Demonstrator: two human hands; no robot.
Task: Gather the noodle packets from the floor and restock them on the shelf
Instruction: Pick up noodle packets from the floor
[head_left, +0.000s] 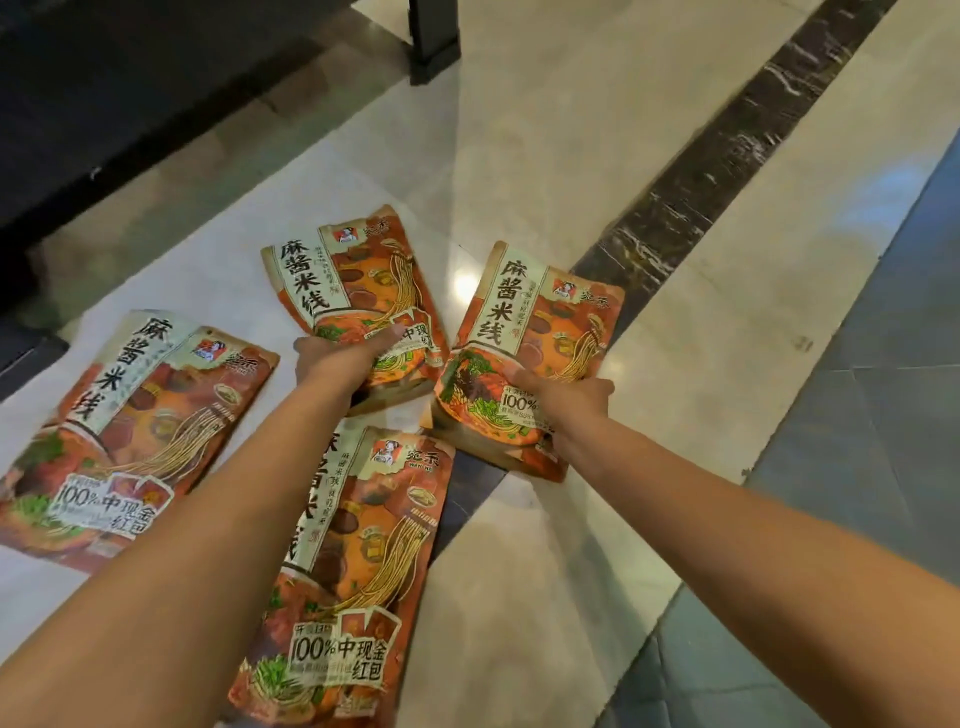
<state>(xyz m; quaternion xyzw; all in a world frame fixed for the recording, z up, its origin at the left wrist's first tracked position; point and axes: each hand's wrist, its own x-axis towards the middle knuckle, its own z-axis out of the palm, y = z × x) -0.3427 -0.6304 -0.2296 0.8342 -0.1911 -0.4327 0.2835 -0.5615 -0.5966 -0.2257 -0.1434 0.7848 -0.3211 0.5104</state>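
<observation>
Indoor light, moderate, warm cast. The polished stone floor (545, 156) shows a small bright lamp glare (464, 284) mid-frame and faint sheen streaks. Upper left of the frame is in deep shadow. Wide-angle stretch along the lower edges. Print on the upper noodle packet (353, 280) is sharp; the lower-left noodle packet (130, 431) is softer.

On my feed the left forearm (208, 519) and right forearm (727, 509) are bare right to the frame edge; the left grip (337, 358) and right grip (566, 400) are bare hands too.
</observation>
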